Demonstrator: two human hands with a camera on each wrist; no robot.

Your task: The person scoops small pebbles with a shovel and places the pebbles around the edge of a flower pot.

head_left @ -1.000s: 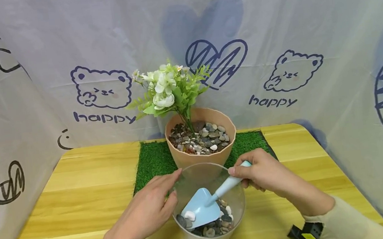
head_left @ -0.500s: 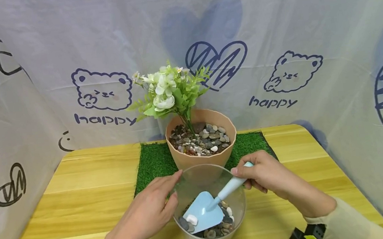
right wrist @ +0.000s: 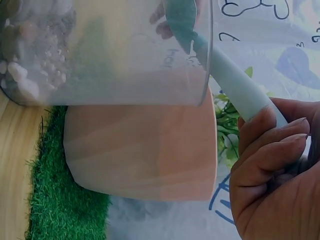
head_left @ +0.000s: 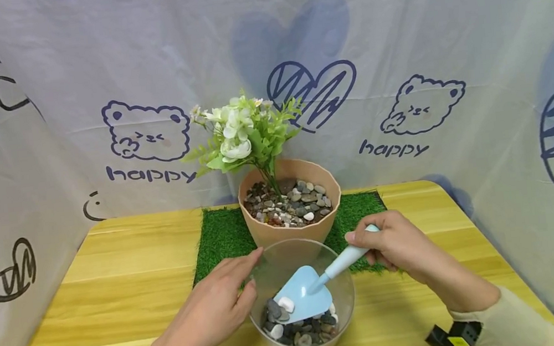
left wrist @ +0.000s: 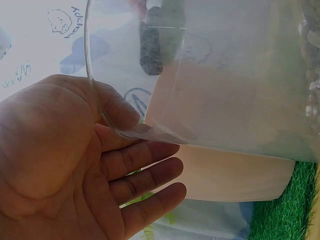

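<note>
My right hand (head_left: 398, 242) grips the pale handle of a light blue toy shovel (head_left: 306, 295). The blade is tilted inside a clear plastic bucket (head_left: 352, 305), with a white pebble (head_left: 286, 304) and several grey pebbles (head_left: 274, 308) at its lower left edge. More mixed pebbles (head_left: 304, 332) lie beneath it on the bucket's bottom. With thumb and index finger, my left hand (head_left: 214, 304) holds the bucket's left rim; its other fingers (left wrist: 150, 182) extend along the outside in the left wrist view. Through the wall in the right wrist view, the shovel blade (right wrist: 181, 17) shows above the pebbles.
Right behind the bucket stands a peach flowerpot (head_left: 293, 233) holding pebbles and white flowers (head_left: 237, 126) with green leaves. It stands on a green grass mat (head_left: 220, 239) on the yellow wooden table (head_left: 118, 288). Printed cloth (head_left: 224, 39) encloses the back and sides.
The right hand has drawn the shovel up and to the right, with pebbles riding on the blade. More pebbles show under it. The left hand stays at the rim.
</note>
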